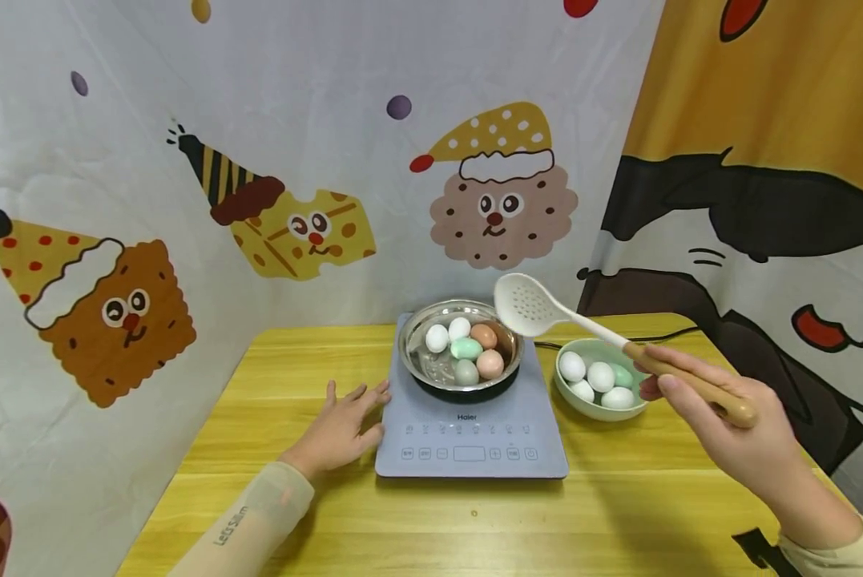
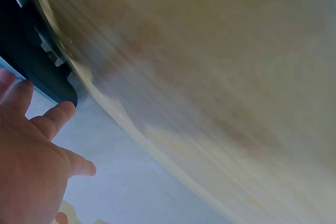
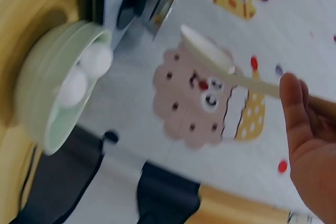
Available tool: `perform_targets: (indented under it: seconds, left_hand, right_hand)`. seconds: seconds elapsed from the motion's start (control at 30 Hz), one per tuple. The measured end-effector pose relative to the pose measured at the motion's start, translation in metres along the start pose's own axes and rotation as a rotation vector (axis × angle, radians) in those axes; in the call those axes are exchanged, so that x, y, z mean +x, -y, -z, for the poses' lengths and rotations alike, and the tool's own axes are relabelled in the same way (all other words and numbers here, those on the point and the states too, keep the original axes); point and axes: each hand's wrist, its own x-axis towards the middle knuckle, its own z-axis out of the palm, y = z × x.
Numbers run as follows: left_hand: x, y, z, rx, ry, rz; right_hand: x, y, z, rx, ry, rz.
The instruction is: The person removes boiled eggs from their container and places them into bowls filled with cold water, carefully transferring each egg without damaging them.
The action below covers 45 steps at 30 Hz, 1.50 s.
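My right hand grips the wooden handle of a white slotted spoon. The spoon's bowl carries nothing and is raised just right of a round steel pan. White, brown and pale green eggs lie in that pan, which sits on a grey-blue induction cooktop. With fingers spread, my left hand lies at the cooktop's left edge, fingertips touching it. Below the right hand's spoon handle is a pale green bowl with several white and greenish eggs, partly hidden in the right wrist view.
Everything stands on a yellow wooden table backed by a cartoon-printed curtain. A black cord runs behind the bowl toward the table's right edge. A dark strap-like item shows by the right wrist.
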Motion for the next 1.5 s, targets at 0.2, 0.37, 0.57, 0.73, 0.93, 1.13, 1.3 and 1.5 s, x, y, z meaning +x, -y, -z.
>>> perform_targets:
  seconds: [0.2, 0.37, 0.57, 0.73, 0.93, 1.13, 1.3, 1.5]
  left_hand:
    - [-0.001, 0.0, -0.002, 0.002, 0.006, 0.002]
    - [-0.001, 0.0, -0.002, -0.011, 0.007, 0.003]
    - [0.0, 0.001, -0.001, -0.017, -0.009, 0.0]
    - [0.0, 0.0, 0.0, -0.014, 0.001, 0.003]
    - [0.0, -0.001, 0.0, -0.028, 0.009, 0.001]
    - [-0.001, -0.003, 0.002, -0.029, 0.004, 0.003]
    - [-0.002, -0.005, 0.002, -0.024, 0.015, 0.008]
    - [-0.002, -0.005, 0.003, -0.03, 0.013, 0.018]
  right_hand:
    - [0.025, 0.0, -0.039, -0.015, 0.12, 0.365]
    - [0.033, 0.007, -0.054, -0.099, 0.182, 0.481]
    - [0.035, 0.016, -0.062, -0.15, 0.298, 0.492]
    - [0.029, 0.015, -0.068, -0.172, 0.313, 0.462]
    - [0.02, 0.005, -0.068, -0.09, 0.259, 0.406]
    - [0.019, -0.004, -0.066, 0.285, 0.266, -0.067]
    - [0.025, -0.015, -0.063, 0.624, 0.198, -0.586]
    - [0.031, -0.021, -0.063, 0.895, 0.124, -0.803]
